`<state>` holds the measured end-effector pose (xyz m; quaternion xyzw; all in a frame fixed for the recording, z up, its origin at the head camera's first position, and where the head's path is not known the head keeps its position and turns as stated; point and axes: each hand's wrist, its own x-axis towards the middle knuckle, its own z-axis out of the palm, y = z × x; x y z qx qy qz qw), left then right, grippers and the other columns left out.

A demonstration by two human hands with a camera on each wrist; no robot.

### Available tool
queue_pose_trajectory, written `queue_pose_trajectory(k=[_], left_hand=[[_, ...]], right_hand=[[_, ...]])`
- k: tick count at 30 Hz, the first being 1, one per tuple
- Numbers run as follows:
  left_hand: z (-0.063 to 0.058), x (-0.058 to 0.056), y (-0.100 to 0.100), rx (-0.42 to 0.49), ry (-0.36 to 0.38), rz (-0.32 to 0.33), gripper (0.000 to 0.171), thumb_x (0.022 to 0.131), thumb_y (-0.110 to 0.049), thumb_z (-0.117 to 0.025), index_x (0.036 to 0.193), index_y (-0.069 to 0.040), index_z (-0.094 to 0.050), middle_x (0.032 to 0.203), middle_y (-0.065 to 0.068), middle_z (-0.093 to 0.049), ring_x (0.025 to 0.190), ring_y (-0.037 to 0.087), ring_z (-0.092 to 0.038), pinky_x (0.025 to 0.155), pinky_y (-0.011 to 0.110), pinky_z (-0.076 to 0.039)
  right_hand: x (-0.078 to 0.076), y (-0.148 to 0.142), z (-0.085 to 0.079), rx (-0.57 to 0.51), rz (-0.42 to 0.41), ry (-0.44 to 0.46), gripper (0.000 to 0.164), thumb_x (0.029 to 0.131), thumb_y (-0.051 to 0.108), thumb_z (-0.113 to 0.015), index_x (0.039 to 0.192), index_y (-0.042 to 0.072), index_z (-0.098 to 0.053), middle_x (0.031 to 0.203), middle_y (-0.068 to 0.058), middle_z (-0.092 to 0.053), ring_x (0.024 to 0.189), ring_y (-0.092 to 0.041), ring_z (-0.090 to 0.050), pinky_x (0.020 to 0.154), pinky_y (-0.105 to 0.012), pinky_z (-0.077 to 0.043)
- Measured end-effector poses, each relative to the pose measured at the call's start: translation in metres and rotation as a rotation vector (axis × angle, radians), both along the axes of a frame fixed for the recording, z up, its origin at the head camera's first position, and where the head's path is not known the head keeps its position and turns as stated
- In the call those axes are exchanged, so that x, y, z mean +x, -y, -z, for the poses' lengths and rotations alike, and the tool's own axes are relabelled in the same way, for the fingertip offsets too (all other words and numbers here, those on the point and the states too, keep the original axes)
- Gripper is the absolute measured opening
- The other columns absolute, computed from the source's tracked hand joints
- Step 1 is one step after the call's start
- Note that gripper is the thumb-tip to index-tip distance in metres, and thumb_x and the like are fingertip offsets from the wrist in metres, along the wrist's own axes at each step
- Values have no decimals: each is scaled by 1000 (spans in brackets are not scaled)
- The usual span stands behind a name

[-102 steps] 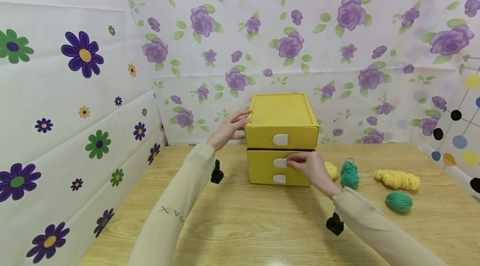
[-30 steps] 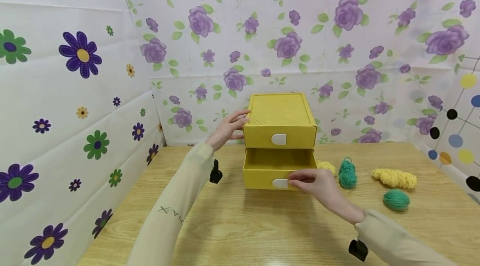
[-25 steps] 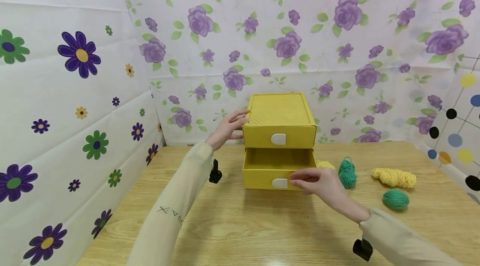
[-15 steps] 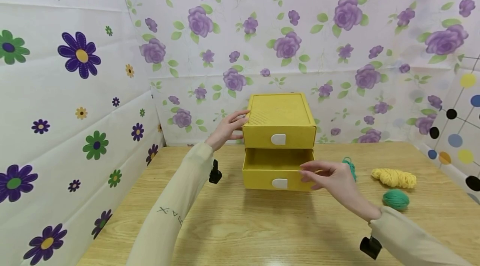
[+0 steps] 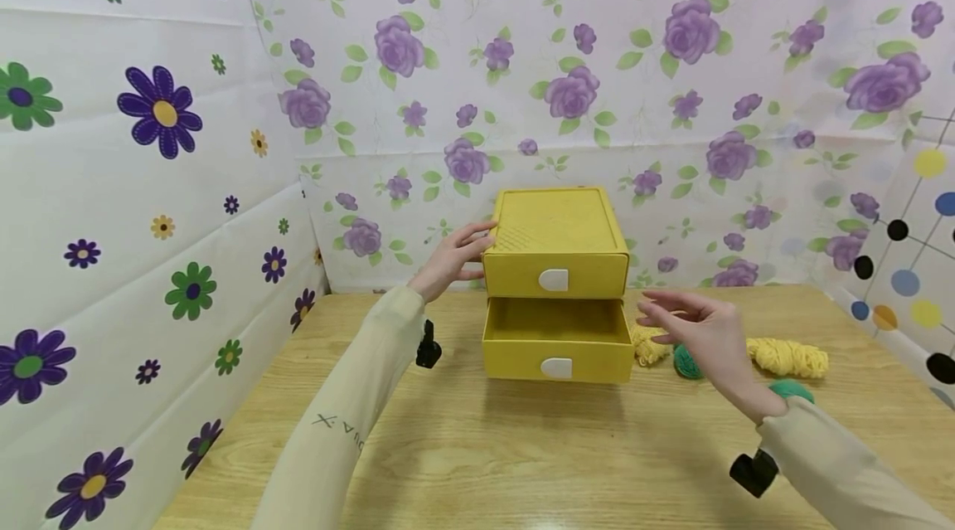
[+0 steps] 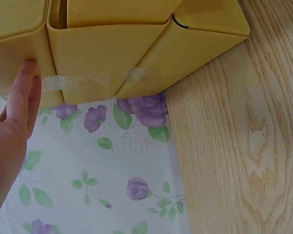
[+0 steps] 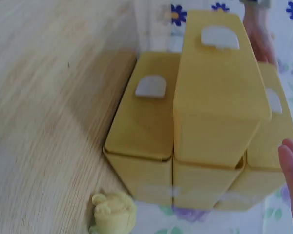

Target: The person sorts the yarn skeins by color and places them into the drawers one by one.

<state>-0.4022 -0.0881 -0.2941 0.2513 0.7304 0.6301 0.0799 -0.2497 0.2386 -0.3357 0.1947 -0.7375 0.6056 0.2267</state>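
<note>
A yellow plastic drawer cabinet (image 5: pixel 559 219) stands on the wooden table. Its middle drawer (image 5: pixel 515 360), with a white tab handle (image 5: pixel 555 367), is pulled well out, and the part of its inside that shows is bare. The right wrist view has this drawer (image 7: pixel 219 78) jutting past the ones on either side. My left hand (image 5: pixel 451 260) rests its extended fingers against the cabinet's left side near the top edge; in the left wrist view a fingertip (image 6: pixel 30 66) touches that wall. Off to the drawer's right, my right hand (image 5: pixel 705 335) hovers with loosely bent fingers and holds nothing.
Right of the cabinet lie a yellow yarn skein (image 5: pixel 647 345), a partly covered green skein (image 5: pixel 687 362), another yellow skein (image 5: pixel 789 357) and a green yarn ball (image 5: pixel 792 388) mostly behind my right wrist. Flowered sheets (image 5: pixel 418 123) hang behind and beside the table.
My right hand pinched the middle drawer's handle and drew the drawer toward me. It then let go and moved right and up, over the yarn. The left hand kept its place.
</note>
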Motion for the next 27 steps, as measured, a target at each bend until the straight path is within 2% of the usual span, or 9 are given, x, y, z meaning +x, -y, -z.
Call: queue_pose_trajectory(k=[11, 17, 22, 24, 27], left_hand=[[0, -1, -1, -1, -4, -5, 44, 95, -29, -51, 137, -21, -42, 128, 6, -45, 100, 28, -50, 79, 41, -46], [0, 0, -1, -2, 3, 1, 44, 95, -28, -50, 137, -20, -41, 130, 6, -43, 101, 28, -50, 79, 40, -47], [1, 0, -1, -2, -2, -7, 44, 94, -29, -51, 137, -20, -42, 129, 6, -44, 100, 28, -51, 78, 40, -47], [1, -1, -1, 0, -4, -13, 45, 94, -29, -51, 137, -20, -42, 128, 6, -45, 99, 28, -51, 78, 41, -47], [0, -1, -1, 2, -7, -13, 45, 94, -29, -51, 137, -20, -42, 127, 6, -45, 99, 28, -51, 80, 44, -46]], right_hand=[[-15, -32, 14, -21, 131, 62, 34, 86, 12, -64, 115, -6, -59, 96, -8, -66, 81, -14, -63, 61, -32, -51], [-17, -42, 27, 78, 253, 98, 42, 84, 21, -66, 120, 0, -59, 99, -6, -65, 77, -8, -63, 62, -26, -51], [-17, -48, 32, 170, 343, 128, 48, 85, 27, -65, 122, -1, -56, 108, -20, -59, 80, 1, -59, 63, -19, -49], [-17, -50, 32, 214, 380, 146, 50, 85, 30, -64, 123, -2, -55, 112, -23, -56, 85, -4, -60, 63, -17, -48], [-18, -54, 36, 239, 401, 187, 53, 85, 32, -64, 123, -3, -54, 116, -24, -53, 96, -20, -58, 66, -19, -48]])
